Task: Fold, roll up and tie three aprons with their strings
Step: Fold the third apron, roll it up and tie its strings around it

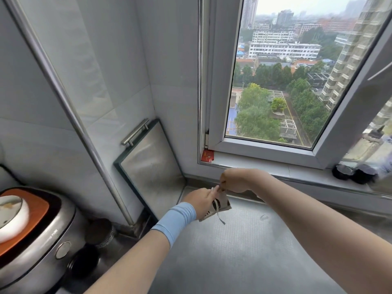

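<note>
A small rolled apron bundle (220,205), beige with dark markings, is held just above the steel counter (244,251) near the window corner. My left hand (201,200), with a blue wristband behind it, grips the bundle from the left. Above it, my right hand (233,181) pinches a thin pale string (218,213) at the bundle's top. A loose end of the string dangles below the roll. No other apron is in view.
A steel board with a handle (148,164) leans in the wall corner. A rice cooker (31,230) and dark jars (99,232) stand at left. Dark jars (350,174) sit on the window sill (254,164) at right. The window stands open.
</note>
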`<action>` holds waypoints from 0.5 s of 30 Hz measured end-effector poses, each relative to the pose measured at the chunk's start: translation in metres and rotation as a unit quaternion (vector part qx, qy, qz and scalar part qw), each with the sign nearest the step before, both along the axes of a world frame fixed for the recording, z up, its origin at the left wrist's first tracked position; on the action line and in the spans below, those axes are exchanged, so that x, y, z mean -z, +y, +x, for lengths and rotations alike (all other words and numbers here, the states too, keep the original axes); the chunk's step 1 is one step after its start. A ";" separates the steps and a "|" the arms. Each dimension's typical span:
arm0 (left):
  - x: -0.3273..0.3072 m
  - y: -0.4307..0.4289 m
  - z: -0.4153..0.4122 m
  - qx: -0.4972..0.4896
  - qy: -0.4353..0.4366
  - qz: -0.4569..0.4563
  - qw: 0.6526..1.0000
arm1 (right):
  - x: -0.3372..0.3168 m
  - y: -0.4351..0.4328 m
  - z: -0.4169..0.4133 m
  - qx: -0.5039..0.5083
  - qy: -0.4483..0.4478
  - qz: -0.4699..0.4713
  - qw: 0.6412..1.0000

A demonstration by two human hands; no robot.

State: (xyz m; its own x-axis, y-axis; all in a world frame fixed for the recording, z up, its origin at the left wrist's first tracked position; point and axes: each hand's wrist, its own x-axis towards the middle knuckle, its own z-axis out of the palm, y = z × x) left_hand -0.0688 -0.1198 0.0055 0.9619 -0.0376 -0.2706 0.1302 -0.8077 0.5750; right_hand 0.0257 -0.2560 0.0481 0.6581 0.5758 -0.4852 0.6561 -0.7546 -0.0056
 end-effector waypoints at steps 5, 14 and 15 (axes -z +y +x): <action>0.014 -0.001 0.001 -0.080 0.042 -0.020 0.996 | -0.004 0.023 -0.021 -0.056 -0.081 0.025 0.995; 0.021 0.005 -0.005 -0.311 0.053 -0.321 0.893 | 0.054 -0.002 -0.058 0.031 -0.118 0.224 0.967; 0.023 0.003 -0.006 -0.306 0.033 -0.343 0.888 | 0.061 -0.006 -0.060 0.094 -0.032 0.256 0.962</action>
State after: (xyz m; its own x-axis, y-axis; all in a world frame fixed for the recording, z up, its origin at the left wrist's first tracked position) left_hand -0.0750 -0.1171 -0.0174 0.8418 0.3083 -0.4431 0.4762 -0.0376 0.8785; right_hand -0.0342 -0.2616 -0.0126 0.7932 0.5958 -0.1258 0.5191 -0.7696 -0.3720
